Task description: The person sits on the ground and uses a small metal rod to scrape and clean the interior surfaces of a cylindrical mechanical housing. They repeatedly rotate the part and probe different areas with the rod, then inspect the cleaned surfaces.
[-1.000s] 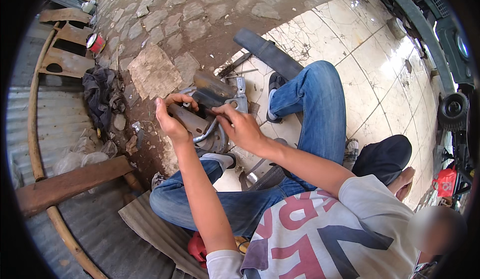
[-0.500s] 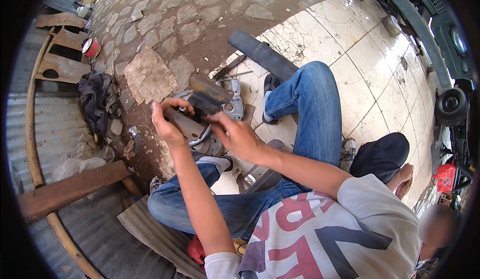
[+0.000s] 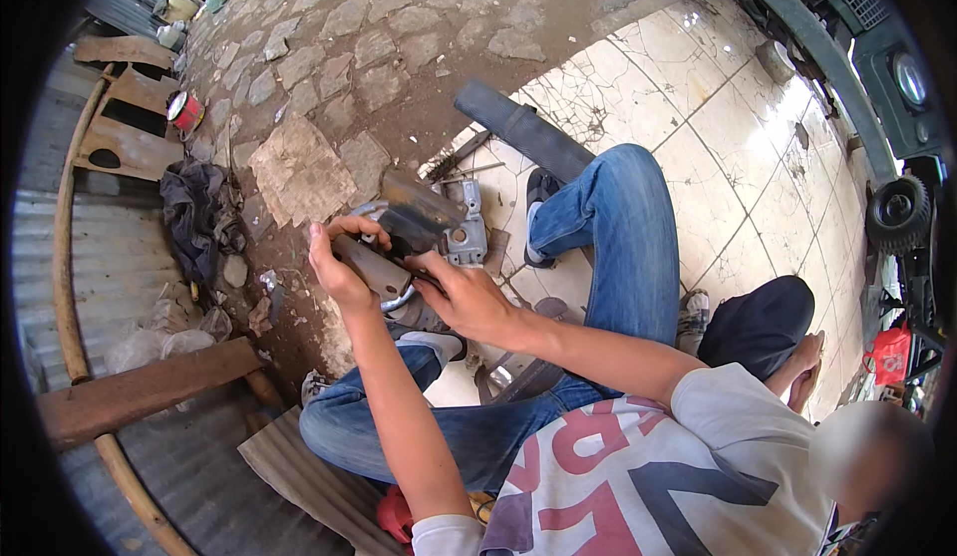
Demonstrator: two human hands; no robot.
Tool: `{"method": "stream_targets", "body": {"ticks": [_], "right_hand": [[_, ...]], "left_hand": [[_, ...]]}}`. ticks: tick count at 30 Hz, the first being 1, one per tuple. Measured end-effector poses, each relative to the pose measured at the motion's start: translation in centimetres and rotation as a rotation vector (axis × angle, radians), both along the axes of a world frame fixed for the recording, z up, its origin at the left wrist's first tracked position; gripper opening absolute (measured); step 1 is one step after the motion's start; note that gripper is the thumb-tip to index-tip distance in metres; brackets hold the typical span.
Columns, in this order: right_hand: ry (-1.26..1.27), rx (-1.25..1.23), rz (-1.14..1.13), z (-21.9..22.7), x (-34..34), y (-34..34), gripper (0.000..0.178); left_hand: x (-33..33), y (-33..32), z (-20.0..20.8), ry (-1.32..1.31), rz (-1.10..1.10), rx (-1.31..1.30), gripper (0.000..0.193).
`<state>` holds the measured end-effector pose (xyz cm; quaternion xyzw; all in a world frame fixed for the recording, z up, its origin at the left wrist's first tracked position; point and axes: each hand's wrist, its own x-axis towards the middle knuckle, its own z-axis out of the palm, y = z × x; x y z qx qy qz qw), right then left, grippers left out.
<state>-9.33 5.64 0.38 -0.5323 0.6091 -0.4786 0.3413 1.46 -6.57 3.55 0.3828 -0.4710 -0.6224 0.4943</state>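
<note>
My left hand (image 3: pixel 342 269) is wrapped round a curved, rusty brown metal piece (image 3: pixel 373 265), with the thumb raised along its outer side. Against the right end of that piece, my right hand (image 3: pixel 467 297) has its fingers curled inward. Whatever lies between those fingertips is too dark and small to name. Just beyond both hands is a larger dark brown, bent metal part (image 3: pixel 414 215). A silvery metal bracket with holes (image 3: pixel 467 242) lies on the ground beside it. Under the held piece, a pale curved metal rim (image 3: pixel 401 299) shows.
A flat tan slab (image 3: pixel 299 172) lies ahead on the dirt. A black strip (image 3: pixel 523 122) crosses the tile edge. Dark cloth (image 3: pixel 199 212) and a red can (image 3: pixel 184 110) lie left, near a wooden beam (image 3: pixel 150 391). Another person (image 3: pixel 763 332) sits at my right.
My right hand, blurred before, now shows clearly with its fingertips at the held piece's end. My left hand keeps its hold. The view has shifted slightly.
</note>
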Motion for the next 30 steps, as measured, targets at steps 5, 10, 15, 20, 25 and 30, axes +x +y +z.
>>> {"method": "stream_targets", "body": {"ticks": [5, 10, 15, 20, 25, 30], "right_hand": [[0.072, -0.030, -0.039, -0.1, -0.8, -0.6, 0.028], [0.105, -0.035, 0.012, -0.1, -2.2, -1.3, 0.026], [0.122, -0.025, -0.003, 0.6, -2.0, -1.1, 0.026], [0.138, -0.166, -0.057, 0.3, -0.8, -0.5, 0.024], [0.207, -0.082, 0.013, 1.1, -0.8, -0.5, 0.016], [0.305, -0.060, 0.030, 1.0, -1.7, -1.3, 0.017]], "left_hand": [[-0.2, 0.4, 0.2, 0.006, 0.018, 0.012, 0.060], [0.0, 0.7, -0.1, 0.020, 0.014, 0.026, 0.061], [-0.4, 1.3, 0.1, 0.013, 0.048, 0.009, 0.063], [-0.4, 1.3, -0.1, 0.020, 0.055, 0.012, 0.063], [0.0, 1.4, -0.5, 0.012, 0.041, 0.015, 0.062], [0.2, 1.5, -0.2, -0.045, 0.031, -0.004, 0.065]]}}
